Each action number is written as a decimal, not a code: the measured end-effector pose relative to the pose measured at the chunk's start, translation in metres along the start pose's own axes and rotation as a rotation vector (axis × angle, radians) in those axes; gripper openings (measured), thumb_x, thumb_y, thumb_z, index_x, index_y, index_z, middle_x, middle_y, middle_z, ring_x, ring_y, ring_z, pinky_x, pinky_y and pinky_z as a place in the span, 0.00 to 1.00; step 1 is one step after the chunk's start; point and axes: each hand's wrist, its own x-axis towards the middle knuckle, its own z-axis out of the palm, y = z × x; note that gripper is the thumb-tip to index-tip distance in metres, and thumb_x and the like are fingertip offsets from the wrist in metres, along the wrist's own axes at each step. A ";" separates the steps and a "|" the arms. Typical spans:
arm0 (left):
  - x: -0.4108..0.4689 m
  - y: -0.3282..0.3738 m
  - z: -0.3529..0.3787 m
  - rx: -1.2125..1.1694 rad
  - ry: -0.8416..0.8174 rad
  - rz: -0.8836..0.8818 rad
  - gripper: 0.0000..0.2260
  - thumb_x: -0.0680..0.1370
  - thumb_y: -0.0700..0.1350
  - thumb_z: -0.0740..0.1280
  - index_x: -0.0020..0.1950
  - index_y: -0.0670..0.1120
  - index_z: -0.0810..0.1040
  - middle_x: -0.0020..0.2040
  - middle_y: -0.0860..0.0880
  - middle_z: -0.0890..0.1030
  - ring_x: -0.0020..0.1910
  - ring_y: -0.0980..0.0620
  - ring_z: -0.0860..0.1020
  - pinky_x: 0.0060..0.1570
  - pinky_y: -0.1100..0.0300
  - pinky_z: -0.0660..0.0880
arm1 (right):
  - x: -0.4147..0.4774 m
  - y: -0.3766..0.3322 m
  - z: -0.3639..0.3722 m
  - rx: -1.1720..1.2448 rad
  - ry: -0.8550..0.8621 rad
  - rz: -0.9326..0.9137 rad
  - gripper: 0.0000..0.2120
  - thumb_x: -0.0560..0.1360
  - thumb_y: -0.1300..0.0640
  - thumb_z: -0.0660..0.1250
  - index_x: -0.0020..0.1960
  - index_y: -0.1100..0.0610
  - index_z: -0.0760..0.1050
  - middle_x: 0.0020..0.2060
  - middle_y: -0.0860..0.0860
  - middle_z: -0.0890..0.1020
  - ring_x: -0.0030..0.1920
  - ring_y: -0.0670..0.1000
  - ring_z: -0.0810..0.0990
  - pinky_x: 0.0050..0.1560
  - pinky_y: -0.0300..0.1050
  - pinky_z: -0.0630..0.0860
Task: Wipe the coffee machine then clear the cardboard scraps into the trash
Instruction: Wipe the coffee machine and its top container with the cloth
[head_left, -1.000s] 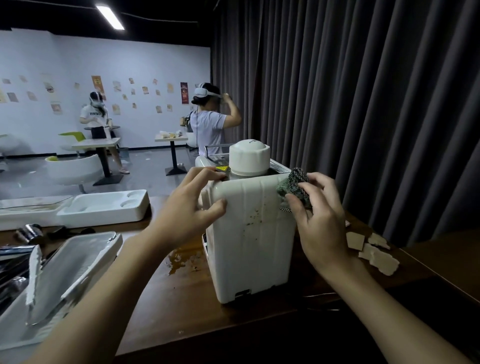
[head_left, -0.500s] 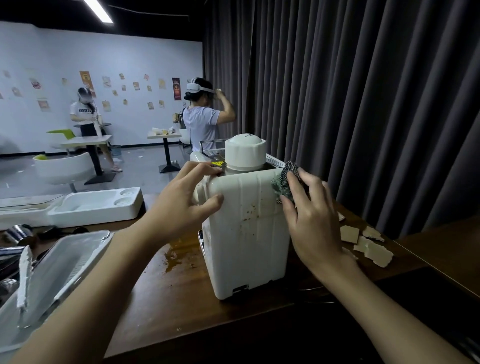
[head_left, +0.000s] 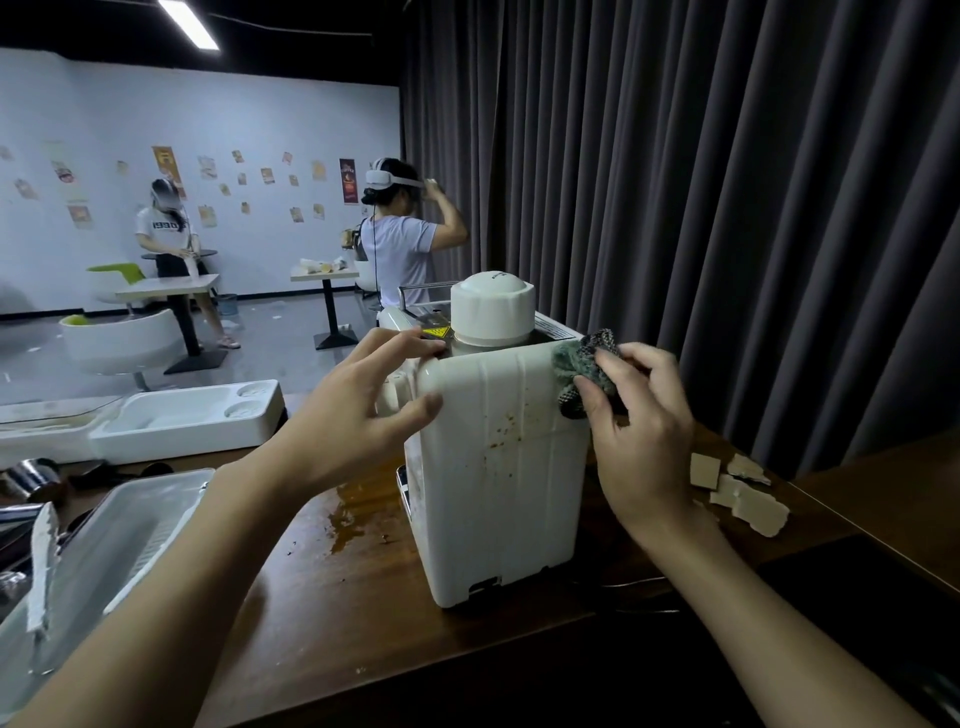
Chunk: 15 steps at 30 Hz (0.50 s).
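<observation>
**Cloth bunched at the machine's top right corner**

Since half a second ago the right hand (head_left: 641, 431) has gone from lying flat over the cloth (head_left: 582, 364) to curling round it. Its grip is now closed on the wad, fingers and thumb bunching it against the upper right corner of the coffee machine (head_left: 498, 467). The left hand (head_left: 363, 410) has kept its place at the upper left corner. Its grip is open, the fingers spread and nearly straight over the top edge and the thumb pressed flat on the near face.

The coffee machine stands upright on the bench (head_left: 363, 597), a white box with a round white cap (head_left: 492, 312) on top. Brown specks (head_left: 506, 436) dot the middle of its near face, below the level of the cloth. A brown puddle (head_left: 358, 514) lies on the bench just beside the machine's left foot.

The cardboard scraps (head_left: 748, 499) lie in a loose cluster on the bench to the right of the machine, beyond the right wrist and apart from both hands. A white tray (head_left: 192, 421) sits at the far left of the bench. A dark curtain (head_left: 727, 208) hangs behind.
</observation>
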 end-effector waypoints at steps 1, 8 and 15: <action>0.000 -0.001 0.000 -0.016 0.000 -0.009 0.24 0.74 0.69 0.59 0.67 0.60 0.72 0.70 0.59 0.68 0.67 0.55 0.70 0.61 0.57 0.71 | -0.001 -0.002 0.002 0.003 0.016 0.021 0.13 0.74 0.64 0.71 0.58 0.67 0.79 0.53 0.62 0.78 0.54 0.51 0.75 0.59 0.25 0.67; 0.001 0.000 0.001 -0.031 0.002 -0.022 0.21 0.76 0.67 0.58 0.66 0.62 0.72 0.68 0.60 0.69 0.67 0.55 0.70 0.63 0.53 0.71 | -0.012 -0.035 0.020 0.074 0.010 -0.007 0.13 0.75 0.61 0.72 0.59 0.63 0.80 0.50 0.60 0.78 0.53 0.53 0.77 0.54 0.47 0.77; -0.002 0.007 -0.001 -0.209 0.026 -0.062 0.20 0.76 0.60 0.50 0.62 0.64 0.75 0.68 0.62 0.71 0.71 0.63 0.67 0.67 0.53 0.67 | -0.018 -0.078 0.035 0.102 -0.080 -0.148 0.13 0.75 0.57 0.72 0.58 0.61 0.81 0.49 0.59 0.79 0.49 0.57 0.81 0.52 0.47 0.79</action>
